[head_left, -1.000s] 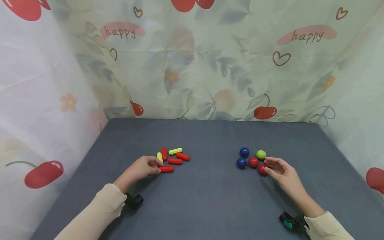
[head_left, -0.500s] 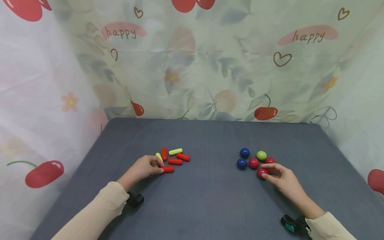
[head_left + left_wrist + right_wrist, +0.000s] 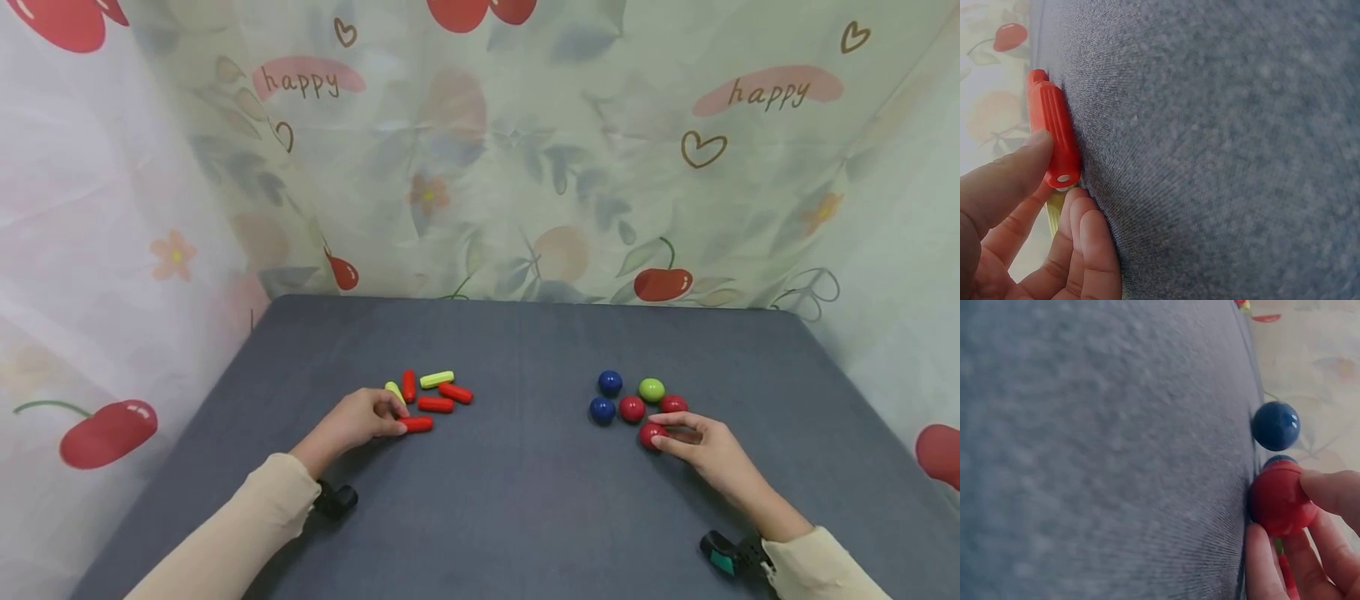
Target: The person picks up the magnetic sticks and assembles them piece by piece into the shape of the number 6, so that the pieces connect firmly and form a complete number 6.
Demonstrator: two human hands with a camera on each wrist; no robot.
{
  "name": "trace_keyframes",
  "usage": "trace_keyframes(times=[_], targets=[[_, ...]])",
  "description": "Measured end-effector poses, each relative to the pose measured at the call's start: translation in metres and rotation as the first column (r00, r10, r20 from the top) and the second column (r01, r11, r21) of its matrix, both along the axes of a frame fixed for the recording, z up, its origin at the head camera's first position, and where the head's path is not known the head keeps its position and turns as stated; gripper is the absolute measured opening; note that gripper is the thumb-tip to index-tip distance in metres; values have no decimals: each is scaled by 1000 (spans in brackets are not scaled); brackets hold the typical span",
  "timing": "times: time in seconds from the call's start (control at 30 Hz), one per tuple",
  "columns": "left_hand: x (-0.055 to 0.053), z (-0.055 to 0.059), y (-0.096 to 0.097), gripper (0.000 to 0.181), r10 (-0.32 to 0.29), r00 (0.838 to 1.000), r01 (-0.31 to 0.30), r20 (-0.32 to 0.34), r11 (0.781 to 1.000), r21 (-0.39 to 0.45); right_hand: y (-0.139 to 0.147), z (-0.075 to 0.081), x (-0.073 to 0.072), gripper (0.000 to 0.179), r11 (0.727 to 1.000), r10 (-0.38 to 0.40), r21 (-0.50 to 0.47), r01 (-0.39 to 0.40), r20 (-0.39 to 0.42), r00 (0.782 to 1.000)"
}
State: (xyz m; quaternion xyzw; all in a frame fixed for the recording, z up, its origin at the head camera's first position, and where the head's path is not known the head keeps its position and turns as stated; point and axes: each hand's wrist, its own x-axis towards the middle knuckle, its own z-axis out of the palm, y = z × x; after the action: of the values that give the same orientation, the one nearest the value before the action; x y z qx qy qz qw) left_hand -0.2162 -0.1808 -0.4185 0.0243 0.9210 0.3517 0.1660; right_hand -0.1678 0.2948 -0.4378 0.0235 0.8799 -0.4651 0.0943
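In the head view, my left hand point(image 3: 365, 417) pinches the near end of a short red stick point(image 3: 417, 424) lying on the dark grey table. The left wrist view shows my thumb on that ridged red stick point(image 3: 1057, 125), which has a pale dot in its end. Beyond it lie red sticks point(image 3: 436, 404) and two yellow ones point(image 3: 437, 380), one partly behind my fingers. My right hand point(image 3: 708, 450) pinches a glossy red ball point(image 3: 649, 437) between thumb and fingers. Behind it sit two more red balls point(image 3: 632, 408), a green ball point(image 3: 652, 389) and two blue balls point(image 3: 610, 382).
The dark grey cloth-covered table point(image 3: 517, 500) spreads between the two groups. A patterned curtain point(image 3: 517, 167) hangs along its far edge and both sides. Black wrist devices point(image 3: 337, 500) sit below both cream sleeves.
My right hand has drawn the red ball slightly toward me, uncovering another red ball behind. My left hand has barely shifted at the red stick; the yellow stick beside it has tilted slightly.
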Motion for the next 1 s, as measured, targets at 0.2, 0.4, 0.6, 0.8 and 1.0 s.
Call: trace_keyframes(times=[0.2, 0.4, 0.6, 0.8, 1.0], targets=[[-1, 2, 3, 14, 4, 1000, -4, 4, 1000, -17, 4, 3, -2, 56, 999, 0, -44, 1, 18, 1000], [0, 1, 3, 15, 17, 1000, -17, 13, 1000, -24, 5, 1, -3, 57, 999, 0, -48, 1, 24, 1000], [-1, 0, 1, 15, 19, 1000, -19, 20, 1000, -20, 4, -2, -1, 56, 998, -5, -56, 7, 27, 1000], [-3, 2, -1, 15, 14, 999, -13, 36, 1000, -13, 4, -1, -1, 56, 997, 0, -73, 2, 25, 1000], [4, 12, 4, 12, -22, 999, 23, 36, 999, -28, 4, -1, -2, 55, 998, 5, -62, -4, 16, 1000]])
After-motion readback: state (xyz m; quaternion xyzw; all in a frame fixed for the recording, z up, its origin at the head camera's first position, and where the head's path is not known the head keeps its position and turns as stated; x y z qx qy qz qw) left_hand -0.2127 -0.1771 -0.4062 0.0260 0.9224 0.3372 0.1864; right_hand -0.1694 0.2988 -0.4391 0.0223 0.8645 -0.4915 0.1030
